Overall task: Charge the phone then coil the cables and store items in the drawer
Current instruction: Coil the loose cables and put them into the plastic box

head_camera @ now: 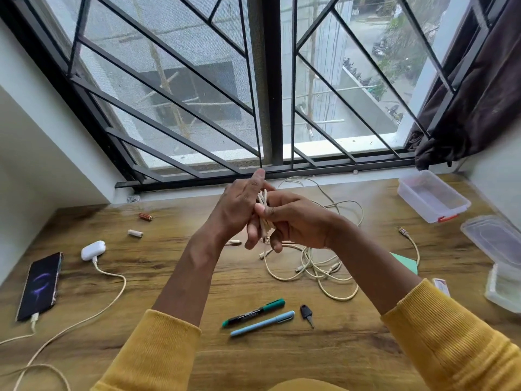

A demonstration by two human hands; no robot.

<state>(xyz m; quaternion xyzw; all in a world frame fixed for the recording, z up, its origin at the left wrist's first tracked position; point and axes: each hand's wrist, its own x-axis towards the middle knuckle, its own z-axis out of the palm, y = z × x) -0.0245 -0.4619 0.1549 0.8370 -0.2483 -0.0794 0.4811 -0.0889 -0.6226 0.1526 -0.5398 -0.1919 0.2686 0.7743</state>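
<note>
Where the yellow sleeves enter at the bottom edge, both forearms reach up over the wooden surface (174, 280). Nearest lie a green marker (253, 312), a light blue pen (262, 323) just beside it, and a small black key (306, 314) to their right. At far left the phone (39, 286) lies flat, screen lit, a cream charging cable (84, 320) plugged into its near end. A white earbud case (93, 249) sits just beyond it with its own cable attached.

Mid-frame, raised above the surface: left hand (239, 204) and right hand (293, 221) meet. Fingers of both are curled round a coiled cable bundle (263, 213), cream, held between them; right thumb presses on the bundle. Left index finger points upward.

Right of the hands, a loose tangle of cables (318, 263) lies on the surface, loops overlapping, several connectors showing. A green card (406, 262) lies partly behind the right forearm.

Farther left: two batteries, one white (136, 233), one brown (145, 216), apart. Far right: an open clear plastic box (432, 196), a clear lid (493, 238) nearer, another container (504, 289) at the edge.

Beyond: barred window (197, 94), dark curtain (479, 88) at right.
</note>
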